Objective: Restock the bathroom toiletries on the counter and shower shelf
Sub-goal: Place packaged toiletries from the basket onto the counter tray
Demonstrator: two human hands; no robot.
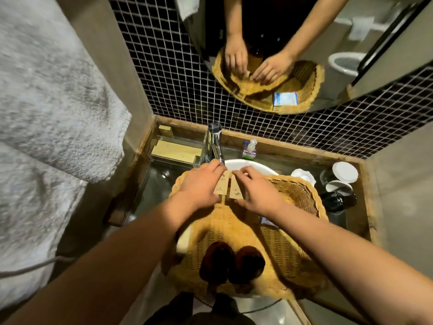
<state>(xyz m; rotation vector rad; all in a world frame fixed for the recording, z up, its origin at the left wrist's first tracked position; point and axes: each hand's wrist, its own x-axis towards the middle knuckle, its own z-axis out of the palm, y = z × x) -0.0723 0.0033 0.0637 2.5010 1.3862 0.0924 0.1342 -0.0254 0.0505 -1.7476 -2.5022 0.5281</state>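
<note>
Woven tan wicker fills the middle of my view: a wide scalloped-rim basket [302,195] sits over the white sink basin [248,165], on the glass-topped counter with a wooden frame [360,184]. At the basket's 12 o'clock edge lie two slim kraft-paper toiletry packets [228,187], side by side and touching. My left hand [199,184] rests on the left packet, fingers spread flat over it and not curled shut. My right hand [257,191] lies over the right packet the same way, fingertips [241,172] pressing its top end; neither hand is clenched around a packet, as far as I can tell. At the basket's 6 o'clock side stand two dark brown glossy bottles [232,263], close together. A small blue-and-white box [267,221] peeks out under my right forearm at about 3 o'clock inside the basket.

Beyond the basket at 12 o'clock rises the chrome tap [213,146], with a clear pump bottle of soap [249,150] just beside it at 1 o'clock. At 10 o'clock a clear acrylic tray [164,158] holds flat kraft boxes [175,150]. At 3 o'clock stand glasses with white paper lids [344,172] and a dark cup [337,200]. A grey towel [54,109] hangs at 9 o'clock, and the oval mirror [386,26] on black mosaic tiles [164,73] repeats the scene.
</note>
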